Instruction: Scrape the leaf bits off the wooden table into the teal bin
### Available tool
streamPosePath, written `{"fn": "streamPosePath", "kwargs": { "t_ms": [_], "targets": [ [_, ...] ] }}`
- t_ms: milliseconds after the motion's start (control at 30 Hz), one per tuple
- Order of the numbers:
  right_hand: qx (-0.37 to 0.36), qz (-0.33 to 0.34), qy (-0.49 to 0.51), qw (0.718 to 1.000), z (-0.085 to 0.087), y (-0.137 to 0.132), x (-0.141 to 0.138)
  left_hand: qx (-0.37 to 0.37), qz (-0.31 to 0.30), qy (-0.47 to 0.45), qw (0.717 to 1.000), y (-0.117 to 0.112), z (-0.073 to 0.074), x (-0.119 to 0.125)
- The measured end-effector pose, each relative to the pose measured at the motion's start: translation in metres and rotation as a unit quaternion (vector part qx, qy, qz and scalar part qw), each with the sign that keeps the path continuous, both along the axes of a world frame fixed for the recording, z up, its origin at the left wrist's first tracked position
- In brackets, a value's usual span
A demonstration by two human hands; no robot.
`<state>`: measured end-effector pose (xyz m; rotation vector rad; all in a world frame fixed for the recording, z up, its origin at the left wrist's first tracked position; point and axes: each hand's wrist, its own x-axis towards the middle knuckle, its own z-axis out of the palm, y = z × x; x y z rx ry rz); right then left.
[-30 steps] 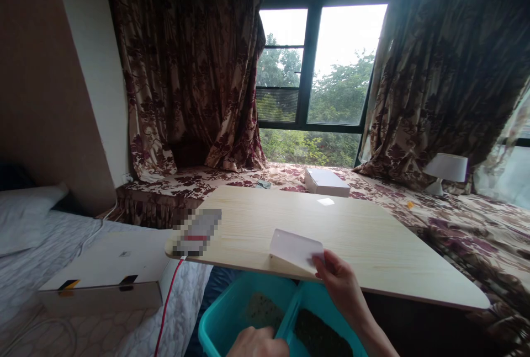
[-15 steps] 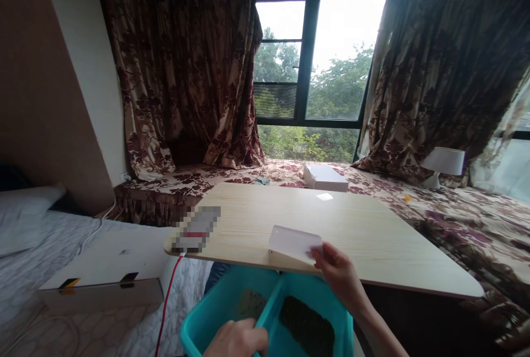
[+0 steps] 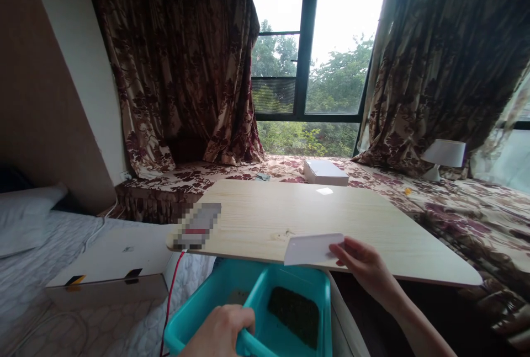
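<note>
Now the right hand [image 3: 364, 262] pinches the white scraper [image 3: 313, 249] at the table [image 3: 372, 224] edge, farther right along it than a second ago and lying flatter. Below that edge, the left hand [image 3: 221, 332] curls its fingers over the teal bin [image 3: 285, 291] divider; dark debris [image 3: 295, 315] fills the bin's right half, so sweeping looks nearly finished.

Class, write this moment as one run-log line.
left hand: grips teal bin rim | right hand: holds white scraper at table edge | bin: dark granules inside
</note>
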<state>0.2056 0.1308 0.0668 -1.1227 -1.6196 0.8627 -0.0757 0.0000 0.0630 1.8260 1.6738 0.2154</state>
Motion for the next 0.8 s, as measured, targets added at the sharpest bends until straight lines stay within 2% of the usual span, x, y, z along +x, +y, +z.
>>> {"fn": "streamPosePath", "kwargs": {
  "t_ms": [100,167,333,533,733,800],
  "targets": [
    [0.014,-0.074,0.031,0.997,0.003,0.002,0.01,0.007,-0.047,0.006,0.999,0.007,-0.002,0.014],
    [0.013,-0.1,0.041,0.994,0.003,0.004,0.011,0.027,-0.071,0.003,0.997,0.011,-0.006,0.027],
    [0.013,-0.093,0.019,0.995,0.004,0.006,-0.003,0.042,-0.117,0.004,0.992,0.016,-0.018,0.049],
    [0.036,-0.076,-0.012,0.996,-0.006,0.018,-0.019,0.047,-0.116,0.014,0.992,0.012,-0.02,0.048],
    [0.064,-0.083,-0.049,0.993,-0.018,0.03,-0.014,0.046,-0.116,0.009,0.992,0.013,-0.016,0.046],
    [0.063,-0.083,-0.052,0.993,-0.02,0.033,-0.012,0.029,-0.134,0.003,0.991,0.013,-0.016,0.045]
  ]
}}
